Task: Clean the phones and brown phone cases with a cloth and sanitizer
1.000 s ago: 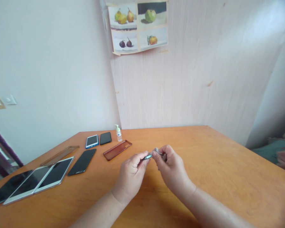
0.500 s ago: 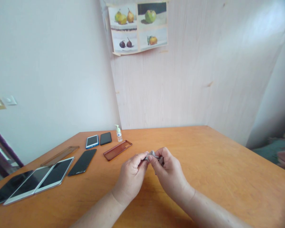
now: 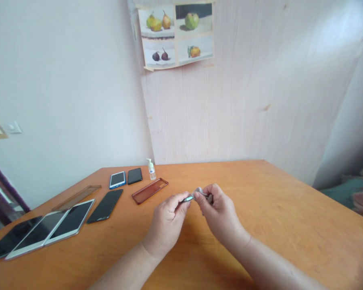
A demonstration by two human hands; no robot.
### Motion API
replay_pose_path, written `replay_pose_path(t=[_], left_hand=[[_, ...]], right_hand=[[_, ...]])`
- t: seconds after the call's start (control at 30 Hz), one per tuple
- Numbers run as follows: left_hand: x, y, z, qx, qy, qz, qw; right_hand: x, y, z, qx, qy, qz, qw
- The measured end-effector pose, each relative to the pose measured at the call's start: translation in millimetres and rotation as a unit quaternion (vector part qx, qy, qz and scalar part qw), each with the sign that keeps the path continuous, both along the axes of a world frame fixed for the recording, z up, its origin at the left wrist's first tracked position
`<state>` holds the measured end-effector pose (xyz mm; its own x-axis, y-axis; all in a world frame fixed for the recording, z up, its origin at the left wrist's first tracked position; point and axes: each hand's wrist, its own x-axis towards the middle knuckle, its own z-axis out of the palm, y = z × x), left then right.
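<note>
My left hand (image 3: 166,219) is closed, thumb and fingers pinching a small flat dark object with a pale shiny patch (image 3: 188,199). Most of that object is hidden by the fingers, and I cannot make out its kind. Bunched in my right hand (image 3: 220,213) is a grey cloth (image 3: 199,191), gripped between thumb and fingers. The cloth sits just right of the small object, close to its tip. Both hands are above the wooden table (image 3: 278,209).
A reddish phone case (image 3: 149,191) and a pump bottle (image 3: 151,170) lie beyond my left hand. Further left are a black phone (image 3: 105,206), a blue-edged phone (image 3: 117,179), another dark phone (image 3: 134,176), an amber case (image 3: 77,197) and several tablets (image 3: 71,221).
My right hand has shifted slightly right with the cloth, away from my left fingertips. The pale patch of the small object now shows. My left hand stays almost in place.
</note>
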<state>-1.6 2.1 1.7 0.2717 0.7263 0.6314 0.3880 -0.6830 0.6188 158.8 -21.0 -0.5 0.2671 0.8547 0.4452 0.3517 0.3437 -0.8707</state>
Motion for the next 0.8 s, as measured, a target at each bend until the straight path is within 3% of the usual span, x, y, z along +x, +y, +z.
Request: replay_pose_path(t=[0.13, 0.3, 0.5, 0.6, 0.8], left_hand=[[0.2, 0.6, -1.1, 0.011, 0.001, 0.017, 1.0], [0.4, 0.3, -0.5, -0.007, 0.01, -0.032, 0.999], [-0.5, 0.8, 0.4, 0.005, -0.006, 0.015, 1.0], [-0.4, 0.2, 0.8, 0.002, -0.009, 0.006, 1.0], [-3.3, -0.8, 7.2, -0.062, -0.067, -0.002, 0.996]], right_hand=[[4.9, 3.7, -1.8, -0.006, -0.001, -0.032, 0.999], [-7.4, -5.4, -0.1, -0.005, -0.019, 0.03, 0.999], [6.2, 2.9, 0.3, -0.012, 0.0, -0.019, 1.0], [6.4, 4.2, -0.8, -0.007, 0.0, -0.005, 1.0], [12.2, 6.0, 1.9, -0.003, 0.026, -0.014, 1.0]])
